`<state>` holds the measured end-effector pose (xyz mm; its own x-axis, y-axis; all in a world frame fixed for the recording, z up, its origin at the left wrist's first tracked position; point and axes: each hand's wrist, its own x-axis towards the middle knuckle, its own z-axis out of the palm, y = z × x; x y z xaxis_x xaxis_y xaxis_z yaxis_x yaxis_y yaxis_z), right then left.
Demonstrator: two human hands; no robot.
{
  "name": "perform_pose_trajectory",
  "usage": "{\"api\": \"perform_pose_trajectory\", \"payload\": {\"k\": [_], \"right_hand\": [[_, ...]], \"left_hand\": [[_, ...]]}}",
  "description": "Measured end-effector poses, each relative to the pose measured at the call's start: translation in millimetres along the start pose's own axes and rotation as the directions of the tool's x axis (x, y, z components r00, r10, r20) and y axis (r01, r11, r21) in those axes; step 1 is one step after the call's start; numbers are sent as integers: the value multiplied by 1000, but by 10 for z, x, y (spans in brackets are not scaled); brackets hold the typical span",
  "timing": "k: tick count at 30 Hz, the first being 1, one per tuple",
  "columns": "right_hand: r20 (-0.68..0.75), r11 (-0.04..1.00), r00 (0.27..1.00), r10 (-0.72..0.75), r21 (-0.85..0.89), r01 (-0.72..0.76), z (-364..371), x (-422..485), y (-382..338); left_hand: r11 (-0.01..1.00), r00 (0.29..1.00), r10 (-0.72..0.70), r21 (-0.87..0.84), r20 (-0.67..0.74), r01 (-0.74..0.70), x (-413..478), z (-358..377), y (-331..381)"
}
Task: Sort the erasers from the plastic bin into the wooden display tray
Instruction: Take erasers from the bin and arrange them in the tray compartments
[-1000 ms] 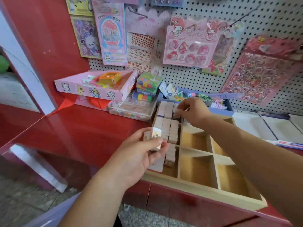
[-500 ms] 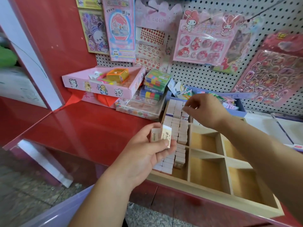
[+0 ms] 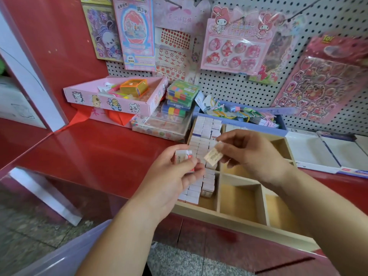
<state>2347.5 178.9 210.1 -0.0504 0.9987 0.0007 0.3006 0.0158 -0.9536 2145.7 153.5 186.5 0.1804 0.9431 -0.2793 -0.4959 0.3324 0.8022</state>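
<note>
Placing step. Right hand pinches single eraser above wooden tray, left column. Left hand grips spare erasers. Next, likely: lower it, square with neighbours.

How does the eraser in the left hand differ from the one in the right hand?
The left-hand eraser shows a white face with a red end; the right-hand eraser shows a cream printed face. The left hand grips its one under the thumb; the right hand pinches its one, tilted diagonally. Both are held above the wooden tray.
</note>
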Motion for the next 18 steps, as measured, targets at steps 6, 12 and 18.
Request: {"api": "perform_pose_trajectory", "payload": {"k": [6,12,18], "right_hand": [[-400,968,917,17,-224,-116,-515,150,362],[-297,916,950,-96,-401,-33,-574,180,386],[-43,817,983,-179,-564,124,-303,131,230]], "left_hand": [[994,998,-59,-87,1,59,13,-10,59],[994,996,-84,-74,-3,83,7,35,31],[997,996,-75,-32,-42,74,27,29,16]]}}
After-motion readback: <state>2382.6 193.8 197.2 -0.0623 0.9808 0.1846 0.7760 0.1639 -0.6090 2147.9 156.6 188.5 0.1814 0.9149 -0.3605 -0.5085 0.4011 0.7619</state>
